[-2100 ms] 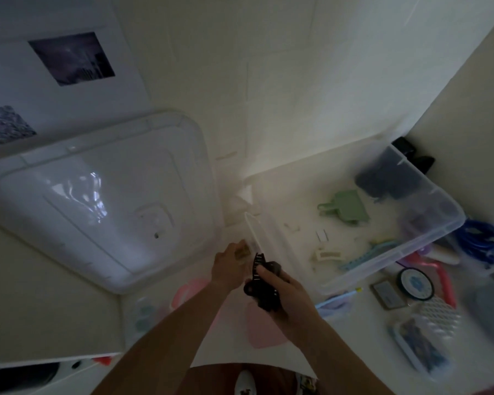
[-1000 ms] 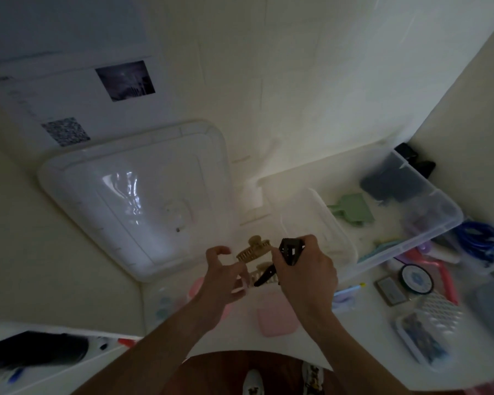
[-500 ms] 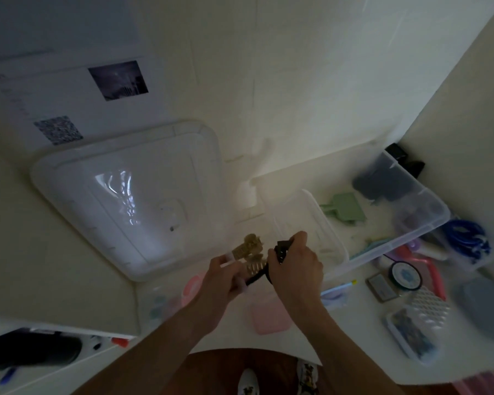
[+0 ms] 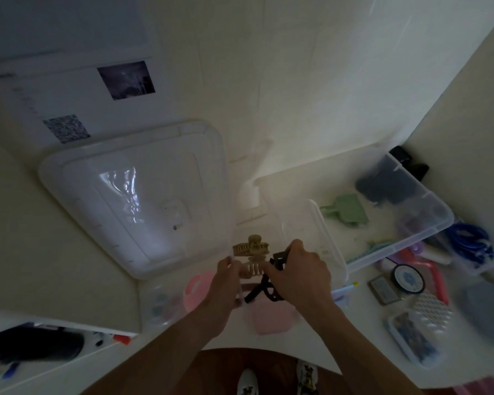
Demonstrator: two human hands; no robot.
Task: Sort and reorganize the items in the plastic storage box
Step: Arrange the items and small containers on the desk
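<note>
Holding hair clips (image 4: 251, 249), left hand (image 4: 226, 283), right hand (image 4: 300, 272), printed writing unreadable.

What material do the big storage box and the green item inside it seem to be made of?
Storage box: clear plastic, glossy; the contents show through its walls. Green item: probably matte moulded plastic, with an even pale green and no shine, though the dim light leaves this uncertain.

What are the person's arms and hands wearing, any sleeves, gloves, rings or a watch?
Nothing shows on them. Both forearms are bare up to the frame's bottom edge, with no sleeve or cuff in view. The left hand and right hand are ungloved, and no watch, band or ring can be made out, though the dim light could hide something small.
</note>
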